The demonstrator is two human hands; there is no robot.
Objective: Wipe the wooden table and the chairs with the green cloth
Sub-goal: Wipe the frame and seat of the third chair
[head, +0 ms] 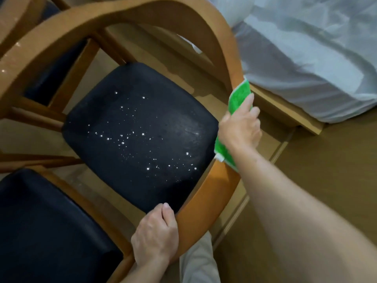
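Green cloth on the chair's curved rail

The right hand (240, 125) pinches the green cloth (239, 97) against the chair (204, 203) rail — the left hand (156, 237) grips its near end, fingers curled.

I see both forearms bare, with no sleeves, watch or rings showing. The left hand (156, 236) enters at 6 o'clock, the right hand (240, 127) from 4 o'clock on a long bare arm. Both hands are ungloved. Below, at 6 o'clock, I make out a leg in light beige trousers (199, 260).
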